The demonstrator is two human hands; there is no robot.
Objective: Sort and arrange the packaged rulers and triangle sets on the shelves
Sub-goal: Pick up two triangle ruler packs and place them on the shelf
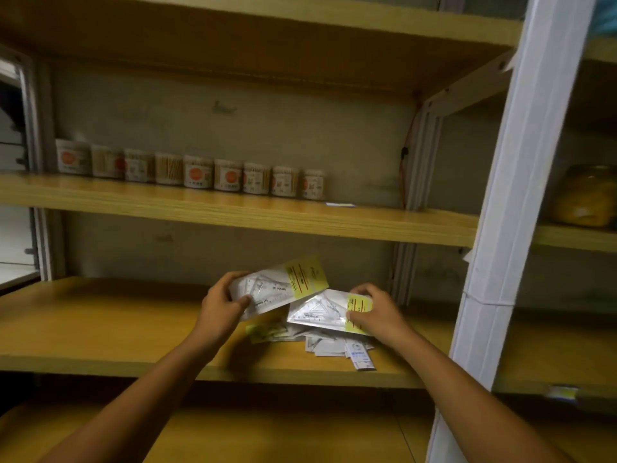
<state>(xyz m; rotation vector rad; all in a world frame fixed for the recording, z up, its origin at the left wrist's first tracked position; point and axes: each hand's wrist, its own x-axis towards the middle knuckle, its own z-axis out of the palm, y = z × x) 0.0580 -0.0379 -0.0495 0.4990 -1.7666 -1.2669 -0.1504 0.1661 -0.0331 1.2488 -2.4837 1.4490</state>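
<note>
1. Two packs are sitting in our hands above the lower shelf: our left hand is gripping the upper pack at its left end, thumb lying across the clear front and the other fingers curling behind it.
2. Our right hand is holding the lower pack at its right end, fingertips curling over the top edge and thumb pressing on the yellow card.
3. We are holding the upper pack tilted, its yellow end raised toward the right and overlapping the near corner of the lower pack.
4. Both packs are looking like flat, glossy clear plastic sleeves, each with a yellow header card at the right end and pale triangles and a ruler showing through.
5. Under our hands we are seeing a loose pile of more packs lying on the shelf, white and clear, overlapping at odd angles; one with blue print is reaching close to the front edge.
6. We are looking at smooth, light wood-grain boards on white metal posts.
7. On the shelf above, a row of small round tubs with orange labels is standing along the back wall.
</note>
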